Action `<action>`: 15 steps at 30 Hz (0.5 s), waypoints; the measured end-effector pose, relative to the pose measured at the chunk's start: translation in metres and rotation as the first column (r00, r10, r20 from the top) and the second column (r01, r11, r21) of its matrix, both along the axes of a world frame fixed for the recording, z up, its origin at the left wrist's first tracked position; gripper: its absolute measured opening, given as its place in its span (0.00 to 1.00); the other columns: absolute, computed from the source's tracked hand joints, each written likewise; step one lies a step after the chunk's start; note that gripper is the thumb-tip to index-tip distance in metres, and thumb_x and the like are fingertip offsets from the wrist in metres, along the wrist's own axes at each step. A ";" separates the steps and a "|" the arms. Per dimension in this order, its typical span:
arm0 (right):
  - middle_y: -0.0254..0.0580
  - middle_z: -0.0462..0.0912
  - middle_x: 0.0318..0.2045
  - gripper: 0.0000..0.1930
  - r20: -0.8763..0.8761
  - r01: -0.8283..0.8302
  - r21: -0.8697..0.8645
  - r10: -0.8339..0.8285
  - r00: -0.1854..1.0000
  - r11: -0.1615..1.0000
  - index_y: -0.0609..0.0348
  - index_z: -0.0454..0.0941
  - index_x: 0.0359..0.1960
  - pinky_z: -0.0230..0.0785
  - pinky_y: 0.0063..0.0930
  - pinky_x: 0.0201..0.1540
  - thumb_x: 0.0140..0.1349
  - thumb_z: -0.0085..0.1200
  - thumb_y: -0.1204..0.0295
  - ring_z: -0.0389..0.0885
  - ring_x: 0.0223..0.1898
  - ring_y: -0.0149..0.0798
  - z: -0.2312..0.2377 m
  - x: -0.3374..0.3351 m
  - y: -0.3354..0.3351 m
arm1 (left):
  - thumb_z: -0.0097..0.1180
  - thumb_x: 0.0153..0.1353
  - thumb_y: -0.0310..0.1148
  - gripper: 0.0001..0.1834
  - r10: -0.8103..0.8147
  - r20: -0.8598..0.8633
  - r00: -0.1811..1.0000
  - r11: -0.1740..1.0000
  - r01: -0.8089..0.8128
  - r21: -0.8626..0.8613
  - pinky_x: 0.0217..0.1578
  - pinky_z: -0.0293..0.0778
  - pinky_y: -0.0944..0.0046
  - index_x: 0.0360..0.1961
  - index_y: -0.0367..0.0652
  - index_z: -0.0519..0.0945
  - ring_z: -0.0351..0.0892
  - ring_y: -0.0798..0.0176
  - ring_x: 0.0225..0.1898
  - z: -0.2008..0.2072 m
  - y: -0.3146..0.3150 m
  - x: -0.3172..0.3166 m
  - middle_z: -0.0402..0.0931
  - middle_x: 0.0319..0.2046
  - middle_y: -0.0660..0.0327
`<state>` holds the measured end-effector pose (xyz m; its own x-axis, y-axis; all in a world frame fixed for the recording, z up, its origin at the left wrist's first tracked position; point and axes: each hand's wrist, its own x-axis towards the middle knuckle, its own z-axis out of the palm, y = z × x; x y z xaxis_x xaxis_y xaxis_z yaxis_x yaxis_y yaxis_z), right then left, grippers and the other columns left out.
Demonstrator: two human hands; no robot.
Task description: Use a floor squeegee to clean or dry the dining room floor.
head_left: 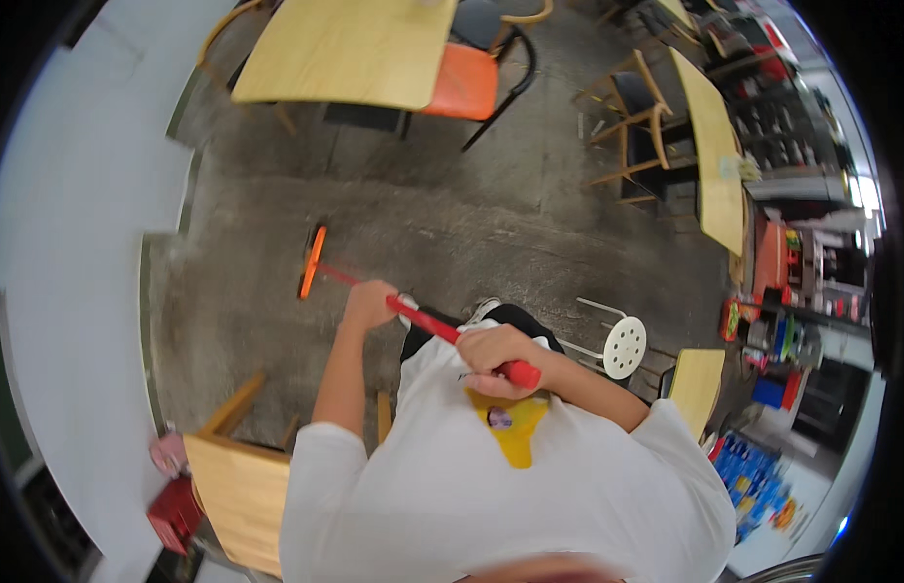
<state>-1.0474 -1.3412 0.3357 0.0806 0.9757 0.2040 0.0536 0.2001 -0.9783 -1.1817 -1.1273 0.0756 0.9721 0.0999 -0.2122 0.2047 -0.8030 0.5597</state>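
Observation:
Both of my hands are closed around the red pole of a floor squeegee (425,322), which slants across the front of my body. My left hand (372,303) grips it lower down, toward the floor end. Close to my shirt, my right hand (495,356) wraps the pole just below its thick red end. The squeegee's orange head (314,262), a narrow bar with a dark strip along it, rests on the grey floor ahead and to the left. Part of the pole is hidden under my fingers.
A wooden table (345,49) with an orange-seated chair (466,80) stands ahead. Another table (712,146) with chairs is at the right. A white stool (625,348) is near my right side. Behind left are a wooden table (243,496) and red crate (175,515). A white wall (83,185) runs left.

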 end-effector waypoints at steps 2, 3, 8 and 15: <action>0.40 0.64 0.15 0.18 -0.017 0.036 -0.007 -0.036 0.999 0.999 0.60 0.60 0.15 0.63 0.37 0.32 0.56 0.58 0.81 0.65 0.20 0.46 0.007 0.005 -0.005 | 0.60 0.57 0.44 0.16 0.087 0.169 0.982 0.993 -0.072 -0.091 0.32 0.74 0.47 0.20 0.44 0.80 0.80 0.45 0.32 0.006 -0.006 0.003 0.78 0.24 0.52; 0.40 0.64 0.15 0.18 -0.021 0.062 -0.017 -0.062 0.998 0.998 0.60 0.60 0.15 0.62 0.37 0.31 0.57 0.57 0.81 0.64 0.20 0.46 0.011 0.007 -0.007 | 0.60 0.56 0.43 0.16 0.075 0.182 0.980 0.994 -0.058 -0.096 0.32 0.74 0.47 0.20 0.43 0.79 0.79 0.45 0.32 0.010 -0.010 0.011 0.77 0.23 0.52; 0.42 0.64 0.14 0.18 0.027 0.136 -0.038 -0.135 0.991 0.990 0.60 0.61 0.15 0.62 0.38 0.30 0.59 0.57 0.79 0.65 0.20 0.48 -0.001 0.026 -0.035 | 0.60 0.58 0.42 0.14 0.030 0.062 0.998 0.972 -0.015 -0.236 0.36 0.75 0.48 0.23 0.42 0.80 0.80 0.45 0.36 -0.016 -0.057 0.056 0.79 0.27 0.53; 0.42 0.66 0.14 0.19 -0.046 0.327 -0.135 -0.335 0.941 0.935 0.61 0.62 0.16 0.59 0.38 0.27 0.61 0.56 0.78 0.64 0.19 0.46 -0.013 0.080 -0.094 | 0.60 0.61 0.44 0.17 -0.106 -0.008 0.994 0.964 0.100 -0.247 0.34 0.74 0.48 0.24 0.42 0.79 0.79 0.43 0.33 -0.033 -0.106 0.124 0.77 0.26 0.52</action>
